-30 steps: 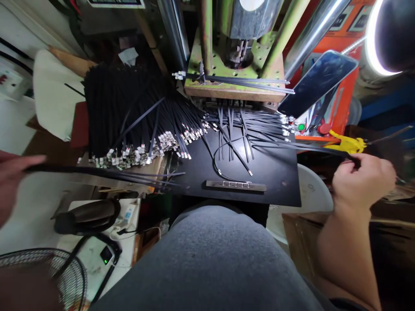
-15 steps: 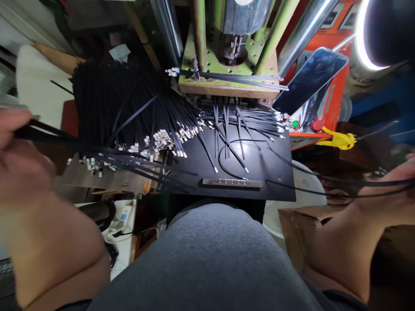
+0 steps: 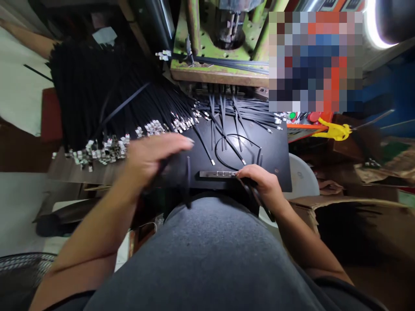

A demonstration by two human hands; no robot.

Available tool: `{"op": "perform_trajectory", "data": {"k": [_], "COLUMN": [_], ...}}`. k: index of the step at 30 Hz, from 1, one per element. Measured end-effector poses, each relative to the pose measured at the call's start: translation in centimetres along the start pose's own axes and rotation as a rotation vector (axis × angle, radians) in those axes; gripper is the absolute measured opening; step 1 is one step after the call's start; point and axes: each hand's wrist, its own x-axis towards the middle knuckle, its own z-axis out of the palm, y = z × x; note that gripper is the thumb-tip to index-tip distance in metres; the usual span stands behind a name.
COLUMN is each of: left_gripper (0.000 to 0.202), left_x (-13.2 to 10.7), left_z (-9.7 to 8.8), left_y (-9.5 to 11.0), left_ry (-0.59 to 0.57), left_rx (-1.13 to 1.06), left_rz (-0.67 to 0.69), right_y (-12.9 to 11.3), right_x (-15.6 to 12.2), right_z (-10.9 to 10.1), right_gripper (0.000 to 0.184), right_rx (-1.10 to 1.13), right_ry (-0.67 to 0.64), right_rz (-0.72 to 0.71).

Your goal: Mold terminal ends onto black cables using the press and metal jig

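My left hand [image 3: 155, 155] is above the bench's left front part, fingers closed together and blurred. Dark strips show beneath it, and a black flat cable [image 3: 188, 179] hangs close to its fingertips. My right hand [image 3: 261, 183] pinches black cables [image 3: 251, 192] that trail down toward my lap. Its fingertips are at the right end of a slotted metal bar [image 3: 215, 174], which lies along the front of the black bench top [image 3: 275, 162]. Behind the bar are loose flat cables [image 3: 227, 138] with small pale end connectors.
A large pile of black cables [image 3: 97, 86] with white connectors fills the left side. The green press [image 3: 207, 47] stands at the back, cables lying across its plate. To the right are a yellow-handled tool [image 3: 335, 131], a white stool [image 3: 304, 177] and an open cardboard box [image 3: 301, 203].
Both hands have come inward from the far left and right edges to the bench front. My right hand has reached the metal bar with its cables. The view has shifted slightly.
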Motion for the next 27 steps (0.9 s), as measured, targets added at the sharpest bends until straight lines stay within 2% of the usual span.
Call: {"op": "perform_trajectory", "data": {"k": [2, 4, 7, 10, 13, 19, 27], "left_gripper": [0.024, 0.029, 0.032, 0.031, 0.031, 0.030, 0.033], "left_x": [0.2, 0.5, 0.6, 0.4, 0.0, -0.3, -0.2], "left_z": [4.2, 7.8, 10.8, 11.4, 11.3, 12.0, 11.7], "left_y": [-0.4, -1.0, -1.7, -1.6, -1.2, -1.0, -0.4], "left_ry": [-0.116, -0.190, -0.161, -0.146, -0.132, -0.098, -0.107], "left_rx": [-0.035, -0.081, -0.082, -0.029, 0.007, 0.093, 0.204], "left_rz": [0.196, 0.352, 0.424, 0.400, 0.364, 0.370, 0.424], "right_y": [0.0, 0.0, -0.1, -0.3, -0.4, 0.3, 1.0], "right_x": [-0.1, -0.3, -0.6, -0.9, -1.0, -1.5, -1.5], "right_z": [0.4, 0.7, 1.0, 1.2, 1.0, 0.6, 0.9], "right_gripper": [0.021, 0.022, 0.026, 0.026, 0.024, 0.016, 0.016], "right_rx": [-0.020, -0.072, -0.182, -0.250, -0.226, -0.140, -0.190], "right_ry": [0.027, 0.043, 0.025, -0.027, -0.068, 0.068, 0.054], "right_rz": [0.014, -0.006, -0.095, -0.143, -0.104, 0.056, -0.049]}}
